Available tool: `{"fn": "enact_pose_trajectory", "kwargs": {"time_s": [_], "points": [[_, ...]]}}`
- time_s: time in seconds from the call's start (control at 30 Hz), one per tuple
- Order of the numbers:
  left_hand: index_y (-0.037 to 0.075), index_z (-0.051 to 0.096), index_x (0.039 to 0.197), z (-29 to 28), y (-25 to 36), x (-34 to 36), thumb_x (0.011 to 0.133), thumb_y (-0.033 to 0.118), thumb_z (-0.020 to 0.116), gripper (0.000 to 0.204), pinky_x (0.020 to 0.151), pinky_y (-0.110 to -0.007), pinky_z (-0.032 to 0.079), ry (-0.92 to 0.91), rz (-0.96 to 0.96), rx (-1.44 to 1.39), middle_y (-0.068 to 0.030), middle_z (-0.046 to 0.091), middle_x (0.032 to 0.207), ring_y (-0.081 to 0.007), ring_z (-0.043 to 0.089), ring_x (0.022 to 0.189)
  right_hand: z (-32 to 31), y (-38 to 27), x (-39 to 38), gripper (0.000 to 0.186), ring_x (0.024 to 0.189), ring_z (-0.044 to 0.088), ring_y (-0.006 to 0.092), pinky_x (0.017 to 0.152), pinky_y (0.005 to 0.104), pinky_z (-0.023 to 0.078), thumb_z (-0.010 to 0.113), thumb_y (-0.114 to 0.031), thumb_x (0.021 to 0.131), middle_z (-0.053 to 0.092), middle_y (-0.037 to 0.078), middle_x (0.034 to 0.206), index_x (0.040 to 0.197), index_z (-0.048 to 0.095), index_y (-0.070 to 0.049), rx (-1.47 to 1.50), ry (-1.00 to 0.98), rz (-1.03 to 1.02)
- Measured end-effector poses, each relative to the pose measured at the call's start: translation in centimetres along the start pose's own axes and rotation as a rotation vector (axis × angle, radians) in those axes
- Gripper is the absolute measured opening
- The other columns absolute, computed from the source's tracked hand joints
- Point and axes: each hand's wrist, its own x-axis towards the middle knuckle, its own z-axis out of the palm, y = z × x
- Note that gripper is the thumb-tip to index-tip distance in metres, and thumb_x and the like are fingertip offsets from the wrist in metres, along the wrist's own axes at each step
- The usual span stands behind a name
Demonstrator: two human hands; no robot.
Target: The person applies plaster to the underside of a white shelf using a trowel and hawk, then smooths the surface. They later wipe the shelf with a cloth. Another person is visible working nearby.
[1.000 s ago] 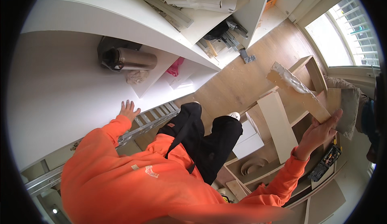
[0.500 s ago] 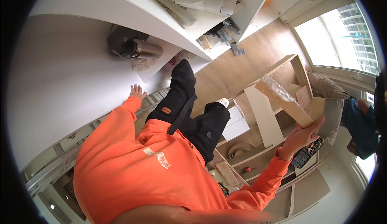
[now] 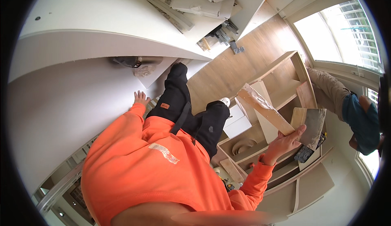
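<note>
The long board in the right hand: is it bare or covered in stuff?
Partly covered: rough whitish stuff runs along one side of the long board.

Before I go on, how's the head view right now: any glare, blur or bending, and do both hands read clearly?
Head view: the window is washed out by bright light; the white shelf edge bows; an orange patch at the bottom is out of focus; the right hand and white-smeared board read clearly; the left hand looks smaller but readable.
</note>
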Motion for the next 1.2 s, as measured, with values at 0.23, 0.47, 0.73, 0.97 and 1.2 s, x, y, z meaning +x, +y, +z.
{"fn": "enact_pose_trajectory", "kwargs": {"time_s": [0.23,0.47,0.73,0.97,1.2], "points": [[0.026,0.031,0.143,-4.0,-0.3,-1.4,0.094,0.034,0.040,0.051,0.108,-0.063,0.002,-0.155,-0.163,-0.642,-0.0185,0.019,0.152,-0.0385,0.009,0.141,2.0,-3.5,-0.7,0.048,0.059,0.036,0.0036,0.045,0.0194,0.026,0.048,-0.034,0.098,0.048,-0.001,0.082,0.134,0.045,-0.002,0.106,0.044,0.000],[0.009,0.055,0.103,-22.6,0.3,-12.5,0.083,0.009,0.052,0.021,0.081,-0.045,0.048,0.629,0.086,-0.920,-0.0147,0.059,0.102,-0.0393,0.059,0.092,6.3,-10.6,-3.9,0.039,0.053,0.033,0.0037,0.044,0.0203,0.025,0.045,-0.034,0.100,0.047,-0.002,0.073,0.119,0.054,-0.001,0.337,0.005,0.009],[0.004,0.051,0.120,-44.4,-0.5,-29.8,0.088,0.009,0.064,0.035,0.079,-0.027,0.052,0.683,1.109,-1.752,-0.0102,0.063,0.099,-0.0157,0.064,0.088,10.6,-15.5,-7.9,0.045,0.045,0.032,0.0036,0.037,0.0198,0.024,0.049,-0.041,0.097,0.041,-0.002,0.057,0.087,0.061,0.002,0.438,-0.053,-0.023],[0.001,0.054,0.115,-48.4,-2.8,-32.0,0.084,0.005,0.068,0.034,0.080,-0.026,0.053,0.776,1.233,-1.998,-0.0069,0.064,0.098,-0.0135,0.064,0.089,12.7,-20.5,-10.4,0.045,0.045,0.035,0.0029,0.038,0.0203,0.024,0.049,-0.042,0.097,0.043,-0.003,0.057,0.072,0.051,-0.005,0.444,-0.069,-0.040],[0.000,0.056,0.112,-48.3,-2.3,-32.9,0.089,0.004,0.060,0.023,0.076,-0.029,0.052,0.723,1.327,-2.230,-0.0101,0.063,0.102,-0.0159,0.062,0.088,13.7,-21.7,-12.3,0.036,0.047,0.035,0.0032,0.042,0.0208,0.026,0.050,-0.036,0.097,0.043,-0.004,0.060,0.075,0.049,-0.008,0.573,-0.189,-0.043]]}}
